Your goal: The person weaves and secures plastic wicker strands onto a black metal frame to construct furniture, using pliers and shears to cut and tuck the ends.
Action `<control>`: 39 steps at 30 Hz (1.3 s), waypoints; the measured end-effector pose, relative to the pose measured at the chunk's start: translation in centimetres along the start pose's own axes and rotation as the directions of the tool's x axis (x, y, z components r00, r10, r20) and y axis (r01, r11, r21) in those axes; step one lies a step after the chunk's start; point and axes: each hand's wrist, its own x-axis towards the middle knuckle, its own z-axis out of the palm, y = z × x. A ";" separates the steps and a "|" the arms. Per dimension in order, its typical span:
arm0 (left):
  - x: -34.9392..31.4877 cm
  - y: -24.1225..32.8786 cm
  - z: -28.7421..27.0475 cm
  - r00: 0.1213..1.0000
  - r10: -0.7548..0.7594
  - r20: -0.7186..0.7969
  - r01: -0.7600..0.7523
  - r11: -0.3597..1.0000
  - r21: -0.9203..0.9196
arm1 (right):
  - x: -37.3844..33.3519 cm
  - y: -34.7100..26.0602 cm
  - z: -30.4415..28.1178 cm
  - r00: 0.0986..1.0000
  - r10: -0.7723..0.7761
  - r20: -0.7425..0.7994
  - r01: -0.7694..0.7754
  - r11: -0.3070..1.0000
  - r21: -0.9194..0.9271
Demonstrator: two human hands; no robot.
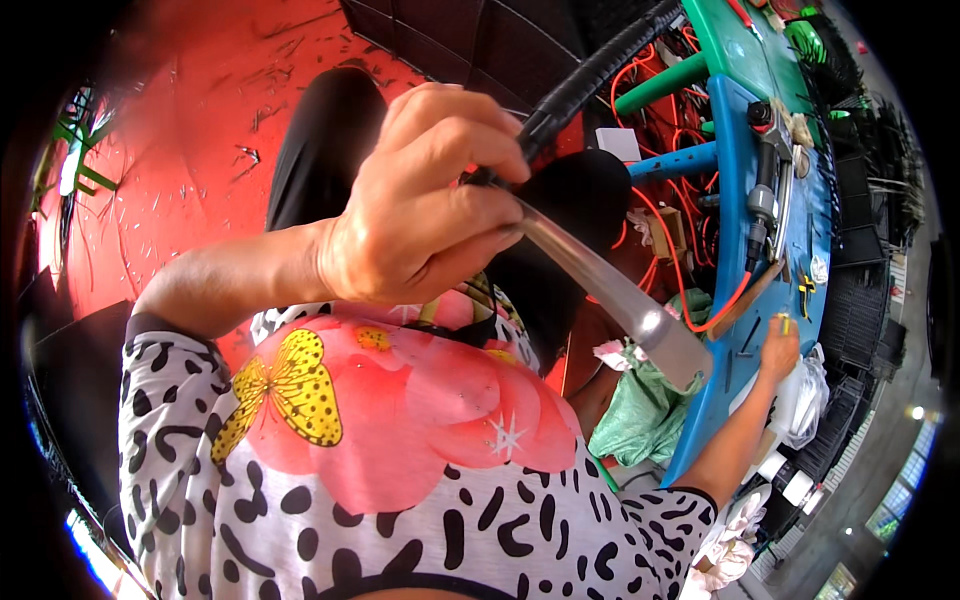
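My left hand (425,195) is raised in front of my chest, its fingers closed round a knife. The knife's metal blade (610,290) slants down to the right and ends in a broad tip; its handle is mostly hidden in my palm. Just beyond the fingers, a black ribbed rail (595,80) runs up to the right; whether the hand touches it I cannot tell. My right hand (780,348) is over the blue table (735,130) at the right, with its fingers closed on a small yellow object (785,325) that is mostly hidden.
On the blue table lie a power tool (765,190) with an orange hose (735,300) and a small yellow-black item (806,290). A green table (735,50) adjoins it. Below sit a green bag (645,420) and a cardboard box (667,233). Black scraps litter the red floor (200,150).
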 end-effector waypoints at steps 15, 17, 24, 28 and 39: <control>-3.1 0.6 1.2 0.897 -0.440 -0.035 0.363 0.780 -0.510 | -9.6 -31.0 -21.1 0.259 -0.805 -0.535 0.849 -0.075 0.524; -3.1 0.9 1.0 0.859 -0.512 0.026 0.407 0.649 -0.643 | -9.9 -32.7 -21.6 0.174 -0.837 -0.519 0.869 -0.117 0.481; -3.1 0.8 1.0 0.862 -0.505 0.052 0.386 0.587 -0.712 | -10.5 -34.2 -21.6 0.091 -0.879 -0.469 0.908 -0.120 0.401; -3.4 0.4 1.0 0.875 -0.481 0.047 0.359 0.583 -0.728 | -10.7 -34.8 -21.8 0.092 -0.896 -0.433 0.903 -0.109 0.417; -3.7 -0.1 1.7 0.891 -0.452 -0.044 0.279 0.621 -0.732 | -10.9 -35.2 -21.7 0.086 -0.907 -0.411 0.904 -0.103 0.415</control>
